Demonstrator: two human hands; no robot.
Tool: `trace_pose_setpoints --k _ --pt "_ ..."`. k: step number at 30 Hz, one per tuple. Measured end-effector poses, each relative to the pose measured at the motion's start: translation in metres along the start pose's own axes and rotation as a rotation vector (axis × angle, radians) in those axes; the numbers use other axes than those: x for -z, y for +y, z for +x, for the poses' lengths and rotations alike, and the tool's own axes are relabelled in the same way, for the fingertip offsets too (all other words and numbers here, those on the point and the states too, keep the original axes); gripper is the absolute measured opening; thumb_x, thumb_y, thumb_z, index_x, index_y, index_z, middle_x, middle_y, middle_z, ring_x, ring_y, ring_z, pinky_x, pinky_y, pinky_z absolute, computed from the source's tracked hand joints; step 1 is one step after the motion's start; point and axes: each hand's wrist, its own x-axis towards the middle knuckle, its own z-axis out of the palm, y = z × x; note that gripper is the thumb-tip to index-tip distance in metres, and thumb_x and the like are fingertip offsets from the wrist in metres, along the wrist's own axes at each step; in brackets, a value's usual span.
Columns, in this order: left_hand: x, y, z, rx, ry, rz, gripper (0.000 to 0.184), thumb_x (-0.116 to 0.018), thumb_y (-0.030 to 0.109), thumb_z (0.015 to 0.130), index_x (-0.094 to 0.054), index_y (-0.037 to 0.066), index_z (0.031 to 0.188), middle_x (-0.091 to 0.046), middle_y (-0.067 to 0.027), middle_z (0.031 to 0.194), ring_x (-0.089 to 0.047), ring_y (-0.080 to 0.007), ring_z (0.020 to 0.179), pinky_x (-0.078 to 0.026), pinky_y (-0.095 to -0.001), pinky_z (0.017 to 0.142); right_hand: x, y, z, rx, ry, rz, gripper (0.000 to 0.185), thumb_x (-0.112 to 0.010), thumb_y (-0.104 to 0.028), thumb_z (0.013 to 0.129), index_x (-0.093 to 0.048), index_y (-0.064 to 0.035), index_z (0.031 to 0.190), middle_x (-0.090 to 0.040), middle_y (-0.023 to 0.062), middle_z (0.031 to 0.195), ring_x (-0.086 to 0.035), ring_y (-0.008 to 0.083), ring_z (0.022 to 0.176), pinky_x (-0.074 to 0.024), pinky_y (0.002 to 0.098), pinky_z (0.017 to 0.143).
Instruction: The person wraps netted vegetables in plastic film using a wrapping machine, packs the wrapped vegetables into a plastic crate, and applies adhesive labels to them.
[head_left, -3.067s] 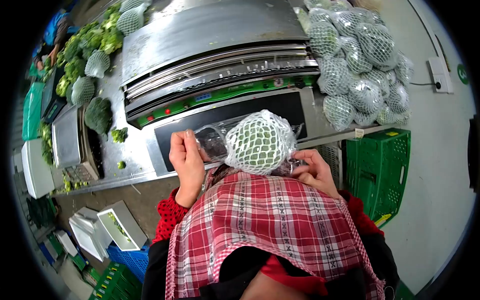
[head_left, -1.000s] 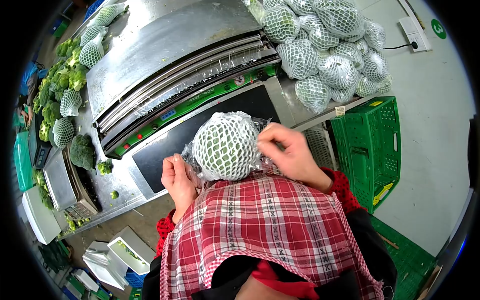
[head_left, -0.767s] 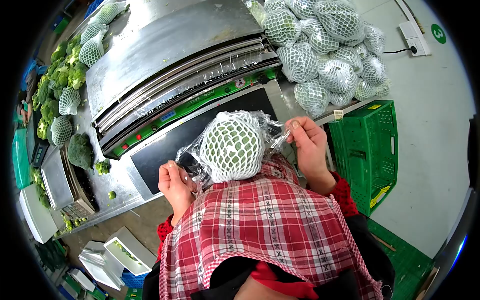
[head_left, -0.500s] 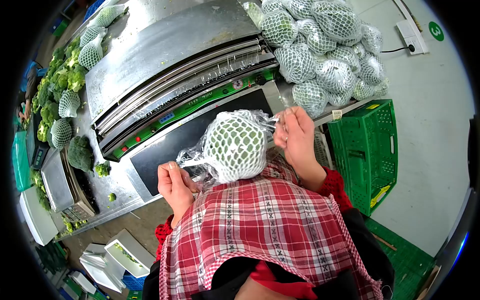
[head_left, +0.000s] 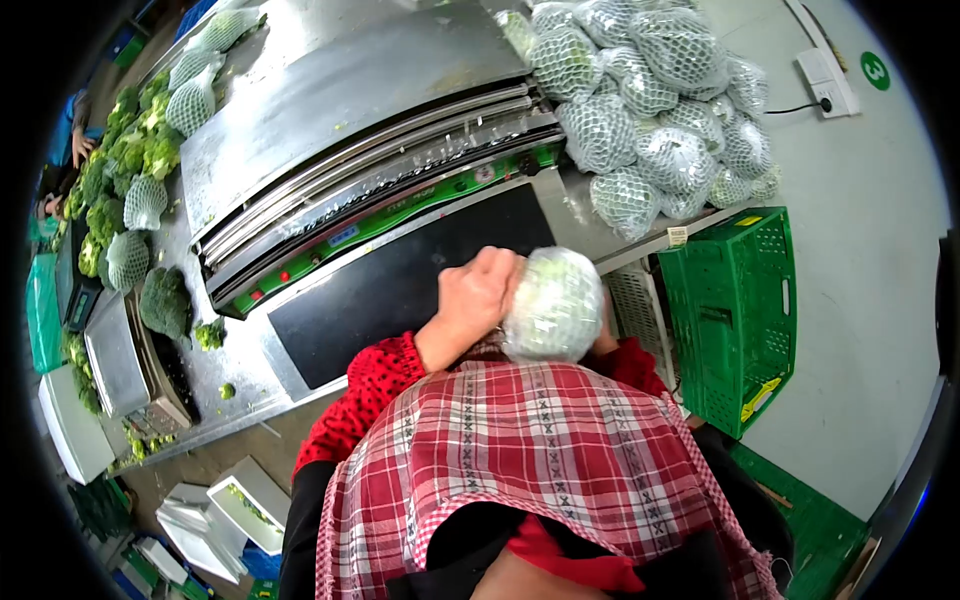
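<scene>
A broccoli head [head_left: 553,305] in a white foam net and clear film is held up in front of my apron, over the front edge of the bench. My left hand [head_left: 478,297] presses against its left side with curled fingers. My right hand [head_left: 606,330] is at its right side, mostly hidden behind it, its fingers out of sight. Beyond the hands lies the black plate [head_left: 400,275] of the film-wrapping machine [head_left: 380,215], with its rollers and green control strip.
Wrapped, netted broccoli heads [head_left: 670,110] are piled at the back right. A green crate [head_left: 725,320] stands on the right below the bench. Bare broccoli [head_left: 165,303] and netted heads [head_left: 145,203] lie on the left, near a scale [head_left: 115,365]. Another person's hand [head_left: 82,145] shows far left.
Both hands have stopped pulling the film ends out sideways and come in against the broccoli. The film is now gathered close around it, and the bundle has moved right.
</scene>
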Motion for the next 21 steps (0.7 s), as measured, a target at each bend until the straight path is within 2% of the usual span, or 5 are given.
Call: trace_pose_setpoints --k 3,7,16,18,21 --pt "-0.013 0.007 0.011 0.059 -0.119 -0.401 0.009 -0.061 0.010 0.091 -0.065 0.006 0.097 -0.060 -0.0117 0.082 -0.062 -0.0261 0.077 -0.049 -0.0363 0.069 0.021 0.026 0.017 0.543 -0.201 -0.548 0.024 -0.046 -0.026 0.102 -0.051 -0.0030 0.098 -0.069 0.0082 0.087 -0.067 0.0191 0.070 -0.0539 0.0313 0.061" --pt "0.024 0.023 0.034 0.983 -0.435 -1.558 0.048 -0.044 0.037 0.101 -0.054 -0.002 0.127 -0.065 -0.0139 0.115 -0.064 -0.0235 0.102 -0.052 -0.0364 0.090 -0.034 -0.074 -0.019 0.852 0.153 -1.083 0.018 -0.054 -0.019 0.096 -0.048 -0.0026 0.097 -0.062 0.0163 0.077 -0.063 0.0342 0.061 -0.0493 0.0409 0.053" --pt "0.042 0.051 0.048 0.100 -0.676 -1.891 0.045 -0.056 0.033 0.093 -0.065 -0.007 0.109 -0.062 -0.0273 0.107 -0.059 -0.0368 0.105 -0.047 -0.0447 0.094 -0.093 -0.235 -0.097 1.761 0.057 -0.937 0.008 -0.059 -0.003 0.083 -0.052 -0.0020 0.085 -0.052 0.0082 0.071 -0.051 0.0246 0.056 -0.0424 0.0319 0.050" --pt "0.056 0.052 0.045 0.353 -0.760 -1.835 0.038 -0.055 0.025 0.094 -0.065 -0.009 0.108 -0.065 -0.0241 0.102 -0.062 -0.0324 0.100 -0.050 -0.0410 0.091 -0.116 -0.222 -0.052 1.944 0.281 -1.106 0.012 -0.061 -0.009 0.083 -0.050 -0.0040 0.081 -0.049 0.0070 0.067 -0.051 0.0258 0.054 -0.0430 0.0347 0.048" --pt "0.062 0.047 0.037 0.413 -0.670 -1.713 0.037 -0.055 0.023 0.095 -0.065 -0.011 0.107 -0.068 -0.0201 0.103 -0.067 -0.0249 0.089 -0.053 -0.0348 0.082 -0.152 -0.159 -0.016 1.395 -0.139 -0.851 0.010 -0.057 -0.011 0.091 -0.050 -0.0042 0.088 -0.054 0.0092 0.067 -0.055 0.0263 0.055 -0.0441 0.0358 0.050"
